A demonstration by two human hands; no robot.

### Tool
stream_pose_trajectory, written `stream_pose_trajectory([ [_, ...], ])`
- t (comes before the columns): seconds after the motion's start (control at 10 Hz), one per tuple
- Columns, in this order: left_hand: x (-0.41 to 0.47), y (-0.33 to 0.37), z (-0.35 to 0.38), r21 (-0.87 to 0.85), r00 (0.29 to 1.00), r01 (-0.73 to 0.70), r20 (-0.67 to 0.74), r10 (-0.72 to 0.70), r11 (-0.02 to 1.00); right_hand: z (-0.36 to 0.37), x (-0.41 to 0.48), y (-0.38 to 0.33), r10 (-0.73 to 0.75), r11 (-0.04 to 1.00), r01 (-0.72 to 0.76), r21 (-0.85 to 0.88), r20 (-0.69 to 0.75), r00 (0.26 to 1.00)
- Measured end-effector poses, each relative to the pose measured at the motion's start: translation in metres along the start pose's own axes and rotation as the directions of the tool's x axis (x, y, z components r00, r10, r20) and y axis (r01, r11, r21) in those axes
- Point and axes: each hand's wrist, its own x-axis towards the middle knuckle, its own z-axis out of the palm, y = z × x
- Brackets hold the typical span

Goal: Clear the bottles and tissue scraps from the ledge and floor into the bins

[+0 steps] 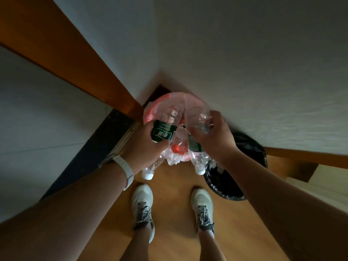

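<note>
Now, mid-clear-up

Nearest, our 2 shoes (142, 203) stand on the wooden floor (174, 223). Beyond them, our left hand (144, 147) grips a green-labelled bottle (162, 134) and our right hand (217, 141) grips a second bottle (195, 119), caps toward us, both above the pink-lined bin (148, 113). Just right of it sits the black-lined bin (248, 146).

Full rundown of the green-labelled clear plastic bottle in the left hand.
The clear plastic bottle looks empty, with a dark green label round its middle and a white cap on. The left hand grips it at the label, cap end towards the person, base over the pink-lined bin.
</note>
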Motion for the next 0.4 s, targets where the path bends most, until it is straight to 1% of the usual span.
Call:
stream_pose_trajectory([
  [0.1, 0.045, -0.030, 0.016, 0.016, 1.000, 0.021, -0.011, -0.021, 1.000, 0.038, 0.039, 0.021, 0.030, 1.000, -0.030, 0.002, -0.011, 0.999],
  [0.2, 0.076, -0.054, 0.026, 0.037, 0.999, 0.029, -0.024, -0.028, 0.999, 0.065, 0.065, 0.036, 0.046, 0.997, -0.049, -0.055, -0.048, 0.998],
  [0.3, 0.097, -0.070, 0.032, 0.065, 0.999, 0.031, 0.004, -0.032, 0.997, 0.079, 0.084, 0.046, 0.063, 0.993, -0.070, -0.098, -0.071, 0.995],
  [0.4, 0.092, -0.067, 0.029, 0.070, 1.000, -0.012, 0.004, 0.012, 0.997, 0.078, 0.079, 0.051, 0.023, 0.990, -0.030, -0.139, -0.048, 0.999],
])
